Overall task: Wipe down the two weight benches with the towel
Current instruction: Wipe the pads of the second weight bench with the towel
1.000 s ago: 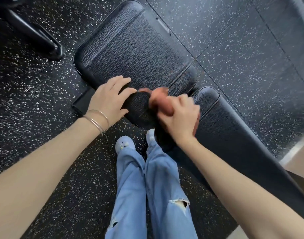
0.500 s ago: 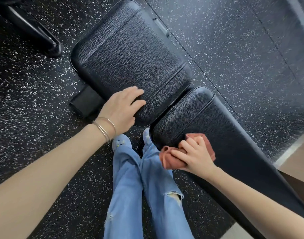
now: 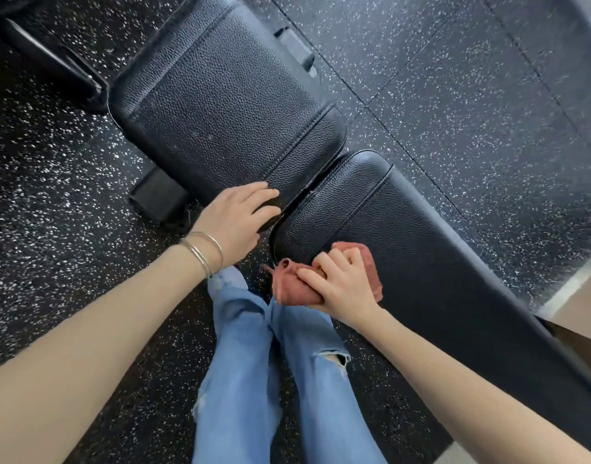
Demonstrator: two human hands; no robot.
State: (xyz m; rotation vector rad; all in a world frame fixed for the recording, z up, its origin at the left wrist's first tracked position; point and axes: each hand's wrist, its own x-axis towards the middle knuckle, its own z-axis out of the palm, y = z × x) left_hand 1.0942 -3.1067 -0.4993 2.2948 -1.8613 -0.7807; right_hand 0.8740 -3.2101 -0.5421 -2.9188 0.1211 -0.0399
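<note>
Right hand (image 3: 341, 286): fingers curled round a bunched rust-red towel (image 3: 289, 289), gripping it and pressing it onto the long pad (image 3: 428, 249) at the pad's near edge, by its rounded end. Some towel shows past the knuckles on the far side. Another wad sticks out on the thumb side, off the pad edge. Left hand (image 3: 235, 219): open, fingers straight and close together, palm down on the near corner of the short pad (image 3: 220, 105). Its fingertips reach the narrow gap between the two pads. It sits just up and left of the right hand, not touching it. Thin metal bangles (image 3: 203, 252) on the left wrist. Both pads are black and pebbled, with a stitched seam near the ends, set end to end on a diagonal. Left of the left hand, a black frame foot (image 3: 158, 195) pokes out from under the short pad. Below both hands: legs in light blue jeans (image 3: 240, 363), rip at one knee. All on a black rubber floor (image 3: 488, 95) with white flecks. Dark equipment (image 3: 53, 61) sits well beyond the left hand.
</note>
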